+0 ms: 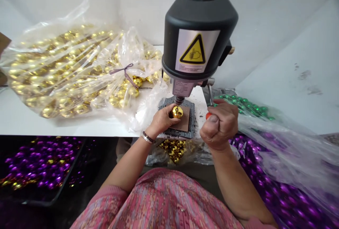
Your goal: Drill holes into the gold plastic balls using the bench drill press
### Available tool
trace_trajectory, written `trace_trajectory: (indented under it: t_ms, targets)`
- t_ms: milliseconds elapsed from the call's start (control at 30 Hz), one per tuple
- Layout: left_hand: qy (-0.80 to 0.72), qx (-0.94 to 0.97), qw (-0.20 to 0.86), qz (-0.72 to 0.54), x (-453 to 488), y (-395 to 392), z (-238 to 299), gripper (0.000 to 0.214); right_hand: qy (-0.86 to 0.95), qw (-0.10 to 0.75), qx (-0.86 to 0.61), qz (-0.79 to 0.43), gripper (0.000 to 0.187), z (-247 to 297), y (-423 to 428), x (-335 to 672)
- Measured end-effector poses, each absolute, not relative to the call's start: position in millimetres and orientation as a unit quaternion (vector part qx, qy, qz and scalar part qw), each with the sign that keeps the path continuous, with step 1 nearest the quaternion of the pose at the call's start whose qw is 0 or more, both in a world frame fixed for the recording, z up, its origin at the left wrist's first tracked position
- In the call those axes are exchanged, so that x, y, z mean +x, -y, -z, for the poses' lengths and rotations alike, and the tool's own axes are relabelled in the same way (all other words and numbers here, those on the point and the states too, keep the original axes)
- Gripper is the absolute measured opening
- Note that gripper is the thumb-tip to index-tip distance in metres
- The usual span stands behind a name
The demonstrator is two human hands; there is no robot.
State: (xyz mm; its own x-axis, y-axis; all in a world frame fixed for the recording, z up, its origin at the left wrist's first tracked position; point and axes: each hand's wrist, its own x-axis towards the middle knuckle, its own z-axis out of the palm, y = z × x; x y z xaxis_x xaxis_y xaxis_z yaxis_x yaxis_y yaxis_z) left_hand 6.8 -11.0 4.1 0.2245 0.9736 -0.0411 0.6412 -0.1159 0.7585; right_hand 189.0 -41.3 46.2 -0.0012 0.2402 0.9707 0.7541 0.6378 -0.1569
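While the drill press is looming just above both hands, its bit is touching the gold ball. Right hand is fisting tight around the red-tipped lever, and left hand is pinching that ball at its fingertips, on the brown pad.

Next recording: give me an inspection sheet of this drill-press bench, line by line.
Surface: white table, dark specks near the press base.
Job's things: gold ball under the chuck of the bench drill press, on a brown pad.
Clutter: clear bag of gold balls; green beads; purple beads below.
Grippers: left hand pinches the gold ball; right hand fisted on the orange-tipped lever.
Cables: nothing seen.
Surroundings: white wall; plastic sheeting at right.
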Motion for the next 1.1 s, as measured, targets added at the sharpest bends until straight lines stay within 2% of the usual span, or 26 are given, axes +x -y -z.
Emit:
trace_trajectory:
  t_ms: [200,333,433,533,633,733,800,900,1033,1100]
  targets:
    - [-0.558,0.709,0.346,-0.258,7,11,1,0.063,0.671,0.618,-0.363,0.189,0.036,-28,43,194]
    - [-0.568,0.709,0.329,-0.26,10,13,1,0.059,0.642,0.628,-0.394,0.196,0.022,-81,40,193]
    - [-0.58,0.702,0.319,-0.264,10,21,-3,0.056,0.589,0.623,-0.502,0.113,0.036,-136,26,188]
    - [-0.581,0.703,0.316,-0.263,4,35,-9,0.056,0.583,0.637,-0.502,0.054,0.036,-168,5,187]
    - [-0.504,0.764,0.341,-0.215,-6,50,-13,0.063,0.575,0.651,-0.495,0.019,0.034,-173,-14,190]
    - [-0.402,0.83,0.371,-0.111,-13,64,-14,0.069,0.551,0.663,-0.507,0.0,0.035,-169,-26,193]
    - [-0.387,0.838,0.378,-0.072,-17,70,-14,0.077,0.54,0.669,-0.511,-0.013,0.035,-167,-29,193]
    - [-0.416,0.822,0.368,-0.127,-24,72,-16,0.08,0.536,0.669,-0.515,-0.02,0.036,-167,-30,192]
    - [-0.495,0.753,0.33,-0.282,-44,50,-19,0.042,0.535,0.669,-0.516,-0.035,0.036,-168,-27,192]
    - [-0.575,0.687,0.25,-0.366,-59,29,-18,0.032,0.537,0.667,-0.514,-0.047,0.035,-168,-25,192]
